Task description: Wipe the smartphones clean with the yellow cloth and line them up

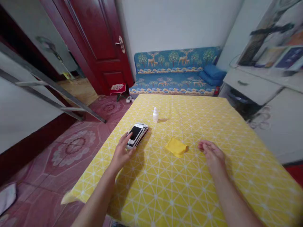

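A stack of smartphones lies at the left of the table, a white smartphone [136, 132] with a dark screen on top. My left hand [121, 153] is at the near end of this stack, fingertips on the white smartphone's left edge and thumb by the near right corner. Right of the stack, a folded yellow cloth [176, 147] rests flat. Beyond it stands a small white bottle [155, 115], upright and capped. My right hand [213, 154] is just right of the cloth, apart from it, fingers curled together with nothing visible in them.
A yellow patterned tablecloth [165, 186] covers the table. Past the far edge is a blue sofa [170, 78] with deer figures. White drawers [251, 85] stand at the right. On the left are a metal ladder [54, 90], a red door [99, 37] and a small stool [117, 88].
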A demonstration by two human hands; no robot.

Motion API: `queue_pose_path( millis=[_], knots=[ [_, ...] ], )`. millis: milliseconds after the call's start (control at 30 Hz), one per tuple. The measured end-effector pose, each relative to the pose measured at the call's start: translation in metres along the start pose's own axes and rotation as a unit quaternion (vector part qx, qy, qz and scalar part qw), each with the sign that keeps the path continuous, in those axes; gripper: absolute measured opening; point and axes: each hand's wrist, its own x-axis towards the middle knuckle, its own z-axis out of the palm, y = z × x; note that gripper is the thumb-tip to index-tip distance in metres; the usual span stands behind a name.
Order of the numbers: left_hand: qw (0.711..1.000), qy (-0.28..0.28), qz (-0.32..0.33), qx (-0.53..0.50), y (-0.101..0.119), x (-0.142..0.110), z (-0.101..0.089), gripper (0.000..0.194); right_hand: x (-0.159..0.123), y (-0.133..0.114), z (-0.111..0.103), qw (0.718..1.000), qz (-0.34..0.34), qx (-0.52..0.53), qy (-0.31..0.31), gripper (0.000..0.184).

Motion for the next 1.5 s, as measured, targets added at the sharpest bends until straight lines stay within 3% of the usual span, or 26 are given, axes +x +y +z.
queue_pose_path(
  millis=[233, 600, 867, 1100, 1200, 1300, 1400, 1433, 1500],
  knots=[
    [0.998, 0.011, -0.008, 0.056, 0.009, 0.008, 0.005, 0.068, -0.001, -0.001, 0.001, 1.0, -0.002, -0.005, -0.006, 0.038],
    [0.96, -0.043, -0.148, 0.234, 0.045, 0.038, -0.009, 0.077, 0.001, 0.001, -0.001, 1.0, -0.001, -0.024, -0.016, 0.035],
    [0.944, -0.052, -0.179, 0.273, 0.046, 0.054, -0.016, 0.083, 0.002, 0.003, -0.002, 0.999, -0.011, -0.038, -0.024, 0.033],
    [0.948, -0.058, -0.145, 0.276, 0.051, 0.059, -0.02, 0.049, 0.002, 0.004, -0.002, 0.999, -0.014, -0.038, -0.027, 0.033],
    [0.951, -0.034, -0.15, 0.268, 0.048, 0.058, -0.02, 0.036, 0.002, 0.004, -0.002, 0.999, -0.017, -0.04, -0.028, 0.033],
    [0.971, 0.033, -0.129, 0.198, 0.051, 0.055, -0.015, 0.029, 0.003, 0.006, -0.002, 0.998, -0.022, -0.049, -0.03, 0.032],
    [0.986, 0.094, -0.139, -0.021, 0.063, 0.05, 0.003, 0.029, 0.004, 0.007, -0.002, 0.997, -0.03, -0.069, -0.037, 0.032],
    [0.973, 0.087, -0.162, -0.139, 0.07, 0.048, 0.012, 0.029, 0.004, 0.007, -0.002, 0.996, -0.033, -0.075, -0.038, 0.032],
    [0.901, 0.031, -0.227, -0.367, 0.083, 0.044, 0.034, 0.033, 0.003, 0.006, -0.002, 0.995, -0.036, -0.089, -0.04, 0.033]
  ],
)
